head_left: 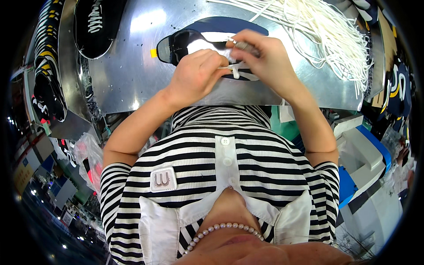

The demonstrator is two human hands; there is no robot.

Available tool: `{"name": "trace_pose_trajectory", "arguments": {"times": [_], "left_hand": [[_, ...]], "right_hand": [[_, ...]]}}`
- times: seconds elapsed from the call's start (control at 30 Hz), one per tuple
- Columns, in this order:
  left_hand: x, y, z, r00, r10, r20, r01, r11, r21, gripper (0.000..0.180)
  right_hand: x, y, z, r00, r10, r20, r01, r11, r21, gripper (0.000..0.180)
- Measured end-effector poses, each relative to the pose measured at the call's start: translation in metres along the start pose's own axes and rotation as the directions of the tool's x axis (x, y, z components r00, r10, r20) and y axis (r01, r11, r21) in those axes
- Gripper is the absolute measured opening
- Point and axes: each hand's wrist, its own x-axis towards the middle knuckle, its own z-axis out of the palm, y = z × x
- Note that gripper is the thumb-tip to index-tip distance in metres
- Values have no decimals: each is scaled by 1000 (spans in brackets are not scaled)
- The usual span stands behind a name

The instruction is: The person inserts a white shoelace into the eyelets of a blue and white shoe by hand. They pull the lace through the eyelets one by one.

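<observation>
A navy shoe upper (167,49) with a white lining lies on its side on the metal table, partly covered by both hands. My left hand (197,73) is closed at its near edge, thumb and fingers pinching a white shoelace (236,72). A loop of that lace hangs by the fingertips. My right hand (270,55), somewhat blurred, is closed around a short brownish-grey handle (247,47) just right of the left fingers. Its kind of tool cannot be made out. A small white end shows near the right fingertips.
A big pile of loose white laces (327,35) spreads over the table's (128,79) far right. At the far left lies a black laced shoe upper (99,26). Stacked shoe uppers (46,75) line the left side. A white and blue bin (362,150) stands right, below the table.
</observation>
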Motion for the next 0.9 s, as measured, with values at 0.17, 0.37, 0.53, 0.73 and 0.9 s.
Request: {"name": "trace_pose_trajectory", "arguments": {"times": [0.17, 0.37, 0.53, 0.73, 0.9], "left_hand": [[2, 5, -9, 993, -44, 109, 46, 999, -19, 29], [9, 7, -14, 905, -421, 58, 421, 868, -265, 60], [24, 9, -18, 754, -655, 52, 644, 721, -257, 44], [19, 8, -4, 781, -622, -60, 581, 758, -296, 34], [18, 8, -3, 741, -670, -47, 624, 713, -321, 36]], "right_hand": [[37, 4, -78, 907, -81, -412, 228, 920, 320, 14], [12, 3, 9, 959, 283, 30, -271, 875, 400, 16], [12, 7, 24, 973, 212, -89, -163, 909, 382, 16], [-2, -3, 16, 960, 177, -218, -127, 966, 226, 23], [-19, -16, 2, 973, 229, -12, -229, 973, 17, 14]]}}
